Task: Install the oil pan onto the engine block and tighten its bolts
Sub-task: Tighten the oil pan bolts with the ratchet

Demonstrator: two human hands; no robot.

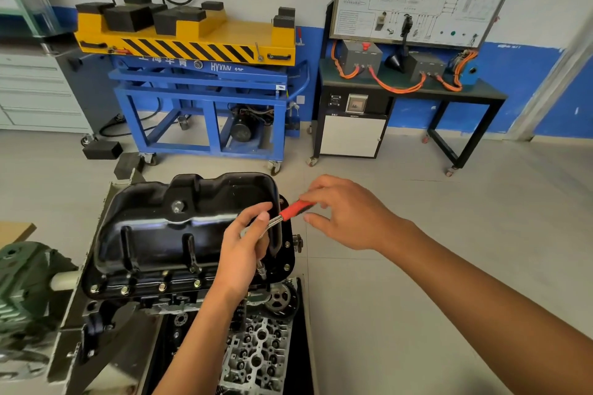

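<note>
The glossy black pressed-steel oil pan (pixel 179 234) already sits sump-up on the dark cast engine block (pixel 179 300), which is held upside down in a stand. Small silver flange bolts (pixel 162 286) stand in a row along the pan's six o'clock edge, and more show on the flange at its three o'clock end. So seating looks done and the step in hand is tightening.

At that three o'clock end the left hand (pixel 244 250) has its fingers curled round the steel head and shank of a red-handled ratchet wrench (pixel 290 210). The wrench's socket (pixel 262 271) points down at the flange near the four o'clock corner. Whether it is fully on a bolt head I cannot tell.

The right hand (pixel 346 212) is at the far end of the red grip, toward two o'clock. Its fingers are loose and spread, the upper ones lying over the handle's end and the thumb clear below it. That is not a firm grip.

The next move probably calls for the right hand to close on the handle and swing it. Meanwhile the left should keep the socket square on the bolt, since a tilted socket could slip off the small head.

Just beyond the pan's four o'clock corner is a toothed steel timing sprocket (pixel 280 298). At six o'clock, lower down, lies a grey aluminium cylinder head (pixel 256 356). Well away at twelve o'clock stands a blue-and-yellow lift trolley (pixel 199 42).
</note>
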